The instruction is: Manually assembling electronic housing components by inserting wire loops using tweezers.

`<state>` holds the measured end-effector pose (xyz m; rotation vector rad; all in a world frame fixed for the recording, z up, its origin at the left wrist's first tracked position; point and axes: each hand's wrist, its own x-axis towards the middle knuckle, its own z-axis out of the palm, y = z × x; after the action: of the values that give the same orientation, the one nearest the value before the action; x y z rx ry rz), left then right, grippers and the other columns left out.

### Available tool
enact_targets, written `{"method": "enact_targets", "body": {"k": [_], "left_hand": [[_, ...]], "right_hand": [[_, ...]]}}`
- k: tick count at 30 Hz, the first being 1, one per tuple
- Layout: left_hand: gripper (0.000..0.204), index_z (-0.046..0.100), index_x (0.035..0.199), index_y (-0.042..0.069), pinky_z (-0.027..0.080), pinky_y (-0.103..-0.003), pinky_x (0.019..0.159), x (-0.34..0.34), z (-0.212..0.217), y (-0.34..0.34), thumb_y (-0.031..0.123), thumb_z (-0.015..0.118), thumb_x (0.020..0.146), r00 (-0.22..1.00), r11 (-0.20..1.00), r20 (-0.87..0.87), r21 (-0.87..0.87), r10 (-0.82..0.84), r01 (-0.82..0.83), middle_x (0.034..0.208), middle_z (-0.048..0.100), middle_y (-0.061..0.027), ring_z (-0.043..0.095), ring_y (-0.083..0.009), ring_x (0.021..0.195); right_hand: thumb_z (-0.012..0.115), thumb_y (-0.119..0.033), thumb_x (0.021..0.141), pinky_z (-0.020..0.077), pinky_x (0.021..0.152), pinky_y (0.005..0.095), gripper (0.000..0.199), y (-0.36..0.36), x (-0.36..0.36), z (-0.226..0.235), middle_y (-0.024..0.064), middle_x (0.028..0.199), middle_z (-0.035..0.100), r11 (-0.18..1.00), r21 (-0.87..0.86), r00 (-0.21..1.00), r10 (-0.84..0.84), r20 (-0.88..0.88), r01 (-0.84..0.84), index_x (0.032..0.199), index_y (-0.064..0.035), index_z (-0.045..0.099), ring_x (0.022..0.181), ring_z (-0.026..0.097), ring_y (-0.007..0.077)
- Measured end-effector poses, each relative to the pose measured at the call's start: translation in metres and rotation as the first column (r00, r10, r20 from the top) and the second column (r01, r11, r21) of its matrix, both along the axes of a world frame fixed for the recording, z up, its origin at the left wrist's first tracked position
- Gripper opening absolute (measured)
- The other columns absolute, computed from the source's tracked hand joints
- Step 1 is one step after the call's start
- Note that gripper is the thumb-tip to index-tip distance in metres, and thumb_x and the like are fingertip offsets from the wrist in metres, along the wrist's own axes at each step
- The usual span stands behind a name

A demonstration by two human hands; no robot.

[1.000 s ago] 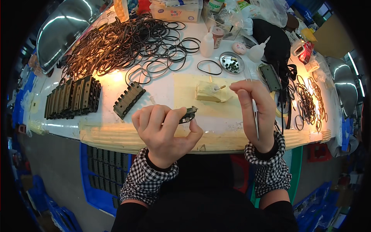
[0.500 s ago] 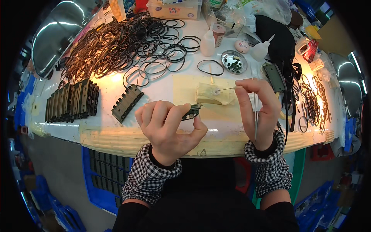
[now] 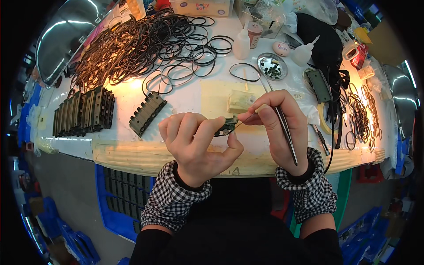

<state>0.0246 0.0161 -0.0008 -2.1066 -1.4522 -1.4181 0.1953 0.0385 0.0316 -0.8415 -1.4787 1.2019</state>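
My left hand (image 3: 194,150) pinches a small dark green moulded part with round details (image 3: 226,127) between thumb and index finger. Opposite it, my right hand (image 3: 285,132) grips a thin needle-like tool (image 3: 249,119), whose tip meets or nearly meets the part's right end. Metal tweezers (image 3: 284,123) are also tucked in the right hand, lying across the palm. Just beyond the hands sits a pale tape-wrapped block (image 3: 237,102). A round metal dish (image 3: 270,65) farther back carries small dark green bits.
A tangled heap of dark rubber bands (image 3: 132,48) covers the back left. Stacked dark green slabs (image 3: 84,112) and a single slab (image 3: 148,114) stand on the left. White squeeze bottles (image 3: 241,45), a black bag (image 3: 320,39) and a knife-like tool (image 3: 321,140) are around the right side.
My right hand has moved left, bringing the needle-like tool from the wrapped block to the green part. The tweezers have tilted in the right hand. The left hand still holds the part.
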Motion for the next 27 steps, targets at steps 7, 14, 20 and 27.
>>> {"method": "enact_targets", "body": {"k": [7,14,20,27], "left_hand": [[0.03,0.063,0.081,0.012,0.034,-0.034,0.069,0.0,-0.001,0.0,0.018,0.072,0.053,1.0,1.0,0.006,0.002,-0.004,0.004,0.072,0.049,-0.002,0.046,-0.0208,0.07],[0.03,0.063,0.08,0.012,0.034,-0.034,0.069,-0.001,-0.001,0.001,0.018,0.073,0.052,1.0,1.0,0.005,0.004,-0.014,0.014,0.072,0.048,-0.002,0.046,-0.0209,0.071],[0.03,0.063,0.079,0.012,0.034,-0.034,0.07,-0.001,0.0,0.0,0.018,0.072,0.051,1.0,1.0,0.001,0.01,-0.017,0.017,0.072,0.048,-0.0022,0.046,-0.0214,0.072],[0.03,0.062,0.079,0.012,0.035,-0.034,0.07,0.0,-0.001,0.001,0.017,0.072,0.051,1.0,1.0,0.006,0.009,-0.021,0.021,0.072,0.048,-0.0025,0.046,-0.0216,0.072]], "right_hand": [[0.051,-0.005,0.098,0.0528,0.077,0.0242,0.008,-0.001,0.0,-0.001,0.0083,0.087,0.064,1.0,0.005,0.999,-0.016,0.034,0.016,0.098,0.0026,0.052,0.084,0.065,0.0122],[0.051,-0.007,0.099,0.0529,0.076,0.0239,0.01,0.0,-0.001,0.0,0.0068,0.086,0.063,0.997,-0.063,0.998,-0.05,-0.032,0.048,0.099,0.0025,0.052,0.082,0.065,0.0112],[0.061,-0.005,0.092,0.0492,0.064,0.0263,0.005,0.018,0.012,-0.004,0.0075,0.082,0.062,0.861,0.428,0.871,-0.412,0.266,0.276,0.092,-0.0006,0.058,0.072,0.063,0.0159],[0.069,0.0,0.078,0.045,0.059,0.0332,0.011,0.025,0.014,-0.008,0.0092,0.076,0.058,0.664,0.734,0.681,-0.602,0.417,0.138,0.087,-0.0035,0.063,0.068,0.058,0.0255]]}}
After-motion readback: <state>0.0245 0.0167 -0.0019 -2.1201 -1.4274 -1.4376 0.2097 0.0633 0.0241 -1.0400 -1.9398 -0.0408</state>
